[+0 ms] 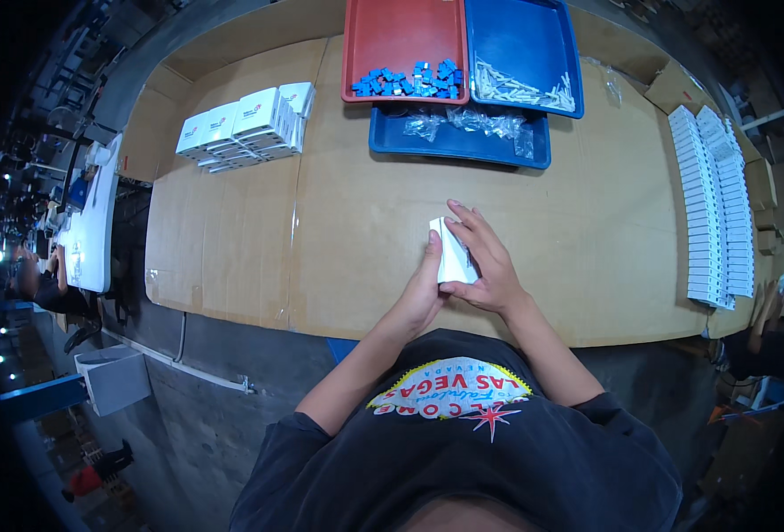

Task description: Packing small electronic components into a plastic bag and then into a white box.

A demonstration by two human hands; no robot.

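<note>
A small white box is held between my two hands, above the near part of the cardboard-covered table. My left hand grips its left side, thumb pointing up along the edge. On the right side my right hand closes round it, its fingers reaching over the top and its thumb across the lower end. Part of the box is hidden behind the right fingers. Beyond my hands stand a red tray of small blue parts and a blue tray of white sticks.
A lower blue tray holds clear plastic bags. White boxes are stacked at the far left, and long rows of white boxes line the right edge. Other people work at a white table on the left.
</note>
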